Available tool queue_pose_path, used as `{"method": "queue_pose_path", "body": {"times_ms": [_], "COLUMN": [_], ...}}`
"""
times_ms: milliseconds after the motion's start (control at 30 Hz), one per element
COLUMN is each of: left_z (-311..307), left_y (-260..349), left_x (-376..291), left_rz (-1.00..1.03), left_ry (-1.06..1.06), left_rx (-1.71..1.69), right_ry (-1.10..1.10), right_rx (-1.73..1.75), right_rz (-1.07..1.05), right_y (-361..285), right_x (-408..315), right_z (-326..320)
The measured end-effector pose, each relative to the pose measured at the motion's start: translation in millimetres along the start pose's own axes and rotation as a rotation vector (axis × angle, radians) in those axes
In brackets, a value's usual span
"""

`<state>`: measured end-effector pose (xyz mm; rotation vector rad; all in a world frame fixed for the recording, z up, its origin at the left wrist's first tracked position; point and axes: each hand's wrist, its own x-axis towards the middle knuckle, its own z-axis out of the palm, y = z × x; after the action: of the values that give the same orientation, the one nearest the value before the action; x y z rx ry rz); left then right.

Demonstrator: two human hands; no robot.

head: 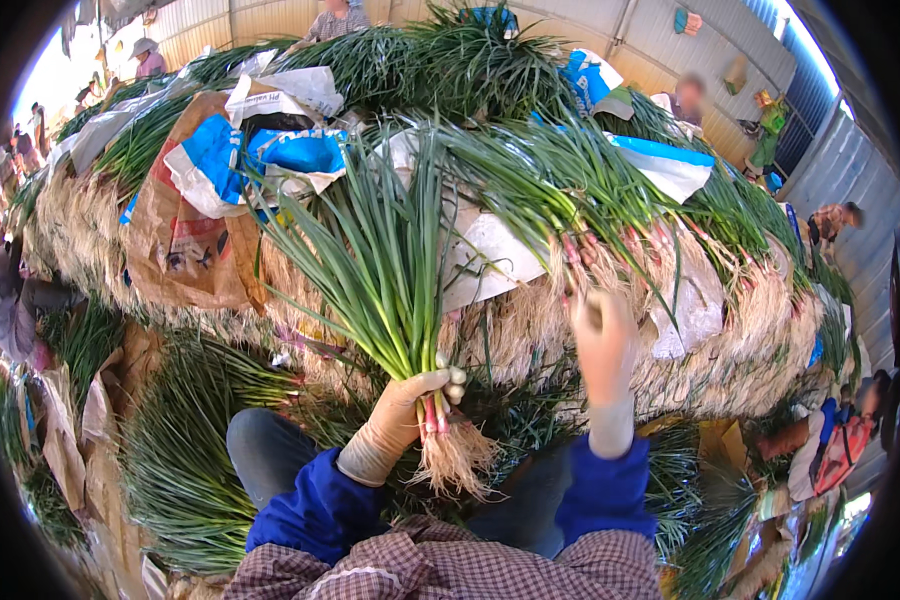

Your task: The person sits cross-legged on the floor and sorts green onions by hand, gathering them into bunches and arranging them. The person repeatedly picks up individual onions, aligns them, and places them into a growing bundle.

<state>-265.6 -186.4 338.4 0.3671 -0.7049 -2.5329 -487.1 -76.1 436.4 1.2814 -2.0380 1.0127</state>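
My left hand (pixel 412 409), in a pale glove, is closed around a bunch of green onions (pixel 397 300) just above the bulbs. Its long leaves fan upward and its reddish bulbs and pale roots hang below the fist. My right hand (pixel 604 337), gloved too and somewhat blurred, reaches to the root ends of loose green onions (pixel 570 247) on the heap. Whether its fingers grip a stalk cannot be made out. White sheeting (pixel 495 255) lies between the bunch and those loose onions.
A long heap of green onions (pixel 765 360) spans the view, roots facing me. Brown sacking (pixel 187 225) and blue-and-white sacks (pixel 285 154) lie on it. More onions (pixel 187 450) lie on the ground at left. Several people are around the heap, one at the far left (pixel 11 300).
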Motion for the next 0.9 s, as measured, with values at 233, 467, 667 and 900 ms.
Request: {"method": "queue_pose_path", "body": {"times_ms": [233, 467, 667, 900], "left_z": [-8.3, -25.0, -37.1, -29.5], "left_y": [-14.8, -17.4, -8.8, -18.7], "left_x": [-6.8, -24.2, -28.5, -23.1], "left_rz": [-0.119, -0.139, -0.174, -0.255], "left_ry": [0.059, 0.017, -0.058, -0.112], "left_rx": [0.173, 0.063, 0.096, 0.241], "right_ry": [-0.671, -0.694, -0.819, -0.767], "right_rx": [0.383, 1.013, 1.258, 0.706], "right_rz": [-0.139, 0.635, 0.792, 0.646], "right_y": [-62.7, -50.1, -58.8, -63.8], "right_x": [-123.3, -99.4, -96.2, -104.0], "right_z": [-3.6, 55.4, 63.2, 45.3]}}
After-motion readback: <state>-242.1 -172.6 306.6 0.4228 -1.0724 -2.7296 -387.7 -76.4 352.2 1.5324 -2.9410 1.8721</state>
